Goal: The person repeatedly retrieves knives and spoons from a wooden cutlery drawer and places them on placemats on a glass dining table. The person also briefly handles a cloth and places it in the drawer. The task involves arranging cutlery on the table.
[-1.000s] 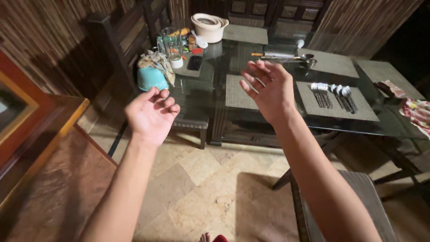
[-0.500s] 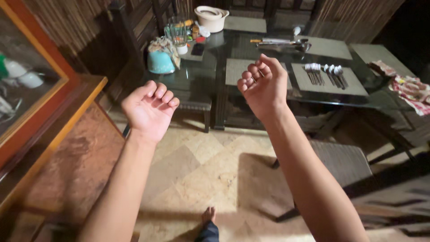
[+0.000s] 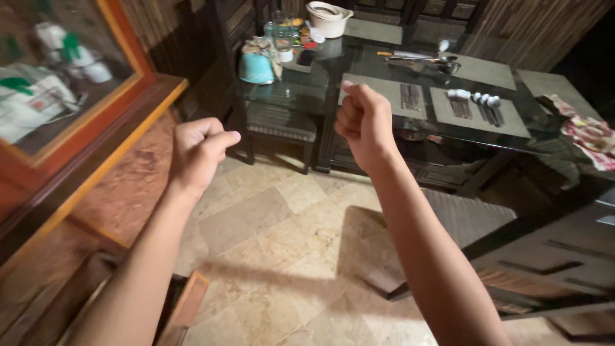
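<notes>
The big glass bench point(image 3: 359, 70) stands behind both hands, with grey mats point(image 3: 479, 112) and spoons point(image 3: 475, 97) on it. The right hand point(image 3: 362, 122) is up in front of it, fingers clenched on nothing. The left hand point(image 3: 197, 148) is clenched too, above the floor point(image 3: 282, 237).

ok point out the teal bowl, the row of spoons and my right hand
teal bowl point(image 3: 256, 68), head view, on its side wall
row of spoons point(image 3: 475, 98), head view, on a middle spoon's bowl
right hand point(image 3: 363, 125), head view, back of the fist

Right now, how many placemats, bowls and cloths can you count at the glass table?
Woven placemats: 5, nearest
Bowls: 2, teal upturned bowl, cream bowl
Floral cloths: 2, one, another on the teal bowl
Total: 9
</notes>
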